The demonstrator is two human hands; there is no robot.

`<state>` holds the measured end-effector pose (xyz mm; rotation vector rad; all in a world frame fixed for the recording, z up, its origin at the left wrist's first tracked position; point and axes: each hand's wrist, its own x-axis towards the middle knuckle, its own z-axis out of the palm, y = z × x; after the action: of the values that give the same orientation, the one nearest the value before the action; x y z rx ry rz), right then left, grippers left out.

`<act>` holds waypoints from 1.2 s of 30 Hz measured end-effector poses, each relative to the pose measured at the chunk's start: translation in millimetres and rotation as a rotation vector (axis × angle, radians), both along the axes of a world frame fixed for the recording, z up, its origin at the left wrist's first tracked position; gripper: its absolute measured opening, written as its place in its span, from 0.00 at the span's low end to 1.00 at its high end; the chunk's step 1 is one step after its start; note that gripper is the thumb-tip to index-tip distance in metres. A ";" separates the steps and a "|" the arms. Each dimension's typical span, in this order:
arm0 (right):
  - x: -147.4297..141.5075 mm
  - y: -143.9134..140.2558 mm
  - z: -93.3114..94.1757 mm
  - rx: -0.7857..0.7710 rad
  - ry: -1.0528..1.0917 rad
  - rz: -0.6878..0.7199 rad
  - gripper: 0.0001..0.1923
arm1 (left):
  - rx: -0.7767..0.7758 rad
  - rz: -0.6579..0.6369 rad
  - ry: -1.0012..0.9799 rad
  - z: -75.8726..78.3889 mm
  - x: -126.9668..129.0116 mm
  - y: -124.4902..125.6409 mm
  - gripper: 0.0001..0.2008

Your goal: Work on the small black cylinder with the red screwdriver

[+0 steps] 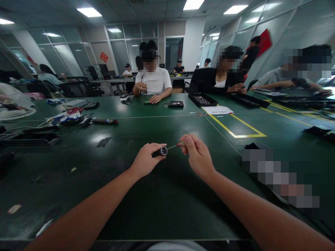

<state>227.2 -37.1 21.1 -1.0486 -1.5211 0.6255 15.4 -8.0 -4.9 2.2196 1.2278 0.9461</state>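
The left hand (148, 158) pinched a short black cylinder (164, 151) with a pale-ringed end between thumb and fingers, over the glossy green tabletop (157, 202). The right hand (200, 155) had its grip curled closed on a slim tool (179, 144) with a red-and-clear handle, its thin metal shaft pointing at that end, contact unclear. Doing this well called for a steady cylinder, an aligned shaft and light pressure

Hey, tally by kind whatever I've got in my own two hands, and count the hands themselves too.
Hands: 2, left hand and right hand
Dark cylinder with a pale ring at its end: 1, in the left
Thin-shafted tool, screwdriver-like: 1, in the right
Total: 4
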 end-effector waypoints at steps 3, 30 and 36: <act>-0.7 -4.6 2.9 0.020 -0.051 -0.053 0.21 | 0.005 0.000 0.007 -2.0 -0.3 0.8 0.23; -3.3 0.4 -2.1 -0.054 -0.024 -0.017 0.14 | 0.010 0.007 -0.011 -1.3 -1.9 1.5 0.22; 7.4 27.2 -11.6 -0.277 0.410 -0.016 0.16 | 0.014 -0.013 0.059 5.6 -0.2 1.8 0.22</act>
<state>234.6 -9.9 9.5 -1.0590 -1.0874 0.9945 15.1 -6.3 0.7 2.2788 1.2338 0.8933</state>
